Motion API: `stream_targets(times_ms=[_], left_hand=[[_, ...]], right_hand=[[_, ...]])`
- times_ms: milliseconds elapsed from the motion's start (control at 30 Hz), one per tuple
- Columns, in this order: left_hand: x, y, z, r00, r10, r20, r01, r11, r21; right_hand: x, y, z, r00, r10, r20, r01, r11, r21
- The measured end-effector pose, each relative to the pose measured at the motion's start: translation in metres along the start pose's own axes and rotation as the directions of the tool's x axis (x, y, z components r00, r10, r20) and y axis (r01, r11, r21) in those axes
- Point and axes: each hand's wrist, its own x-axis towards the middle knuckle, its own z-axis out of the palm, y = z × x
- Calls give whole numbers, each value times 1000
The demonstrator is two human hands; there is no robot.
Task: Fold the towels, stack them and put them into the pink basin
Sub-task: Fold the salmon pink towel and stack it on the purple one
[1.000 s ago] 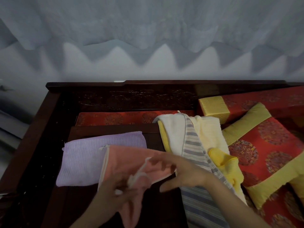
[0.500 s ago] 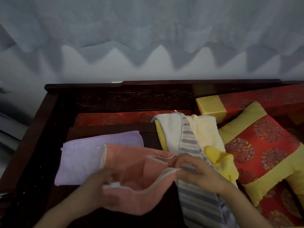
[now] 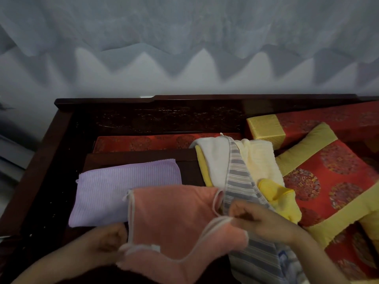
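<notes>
A pink towel (image 3: 172, 220) with a white edge is stretched between my hands over the dark wooden table (image 3: 51, 201). My left hand (image 3: 106, 240) pinches its near left corner. My right hand (image 3: 258, 220) pinches its right corner. Its far part overlaps a folded lilac towel (image 3: 114, 189) lying flat on the table. To the right lies a loose pile: a grey striped towel (image 3: 240, 181), a white towel (image 3: 213, 156), a cream towel (image 3: 260, 158) and a yellow towel (image 3: 281, 199). No pink basin is in view.
A carved dark wooden backrest (image 3: 164, 117) runs along the far side. Red and yellow patterned cushions (image 3: 328, 181) fill the right side. A pale curtain (image 3: 184, 37) hangs behind.
My hands have moved apart and pulled the pink towel out wide. A second ago it hung bunched between them, with my right hand open over it.
</notes>
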Motion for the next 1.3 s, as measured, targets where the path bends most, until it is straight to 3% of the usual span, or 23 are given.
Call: stream_targets(times_ms=[100, 233, 400, 533, 600, 700, 933, 1000, 1100, 1200, 1300], left_hand=[[28, 3, -10, 994, -6, -111, -17, 978, -207], [75, -24, -23, 929, -43, -368, -38, 977, -211], [106, -38, -23, 827, -69, -558, 47, 997, -53], [109, -24, -17, 754, -44, -655, -76, 985, -154], [110, -29, -17, 743, -44, -668, -115, 975, -192], [110, -33, -17, 809, -48, -586, -64, 983, -170], [134, -28, -31, 860, -97, -500, 125, 992, 23], [138, -28, -32, 868, -58, -494, 97, 994, 54], [138, -24, -33, 842, -27, -539, -7, 998, -61], [135, -24, -33, 795, -40, -605, -122, 967, -225], [132, -34, -33, 787, -112, -607, -101, 947, -306]], right_hand=[[32, 32, 17, 969, 4, -248, -31, 994, -104], [61, 58, 29, 860, 70, -506, -135, 986, -93], [78, 73, 32, 748, 112, -654, -320, 924, -208], [84, 72, 33, 667, 23, -745, -188, 972, -138], [85, 74, 32, 687, 41, -725, -222, 962, -156], [92, 71, 28, 764, 184, -619, -394, 893, -220], [116, 53, 21, 747, 339, -572, -622, 659, -423], [117, 52, 22, 740, 345, -577, -642, 617, -455], [115, 53, 22, 746, 346, -569, -630, 643, -436], [109, 54, 21, 766, 301, -569, -558, 750, -355], [102, 51, 21, 782, 269, -563, -463, 855, -233]])
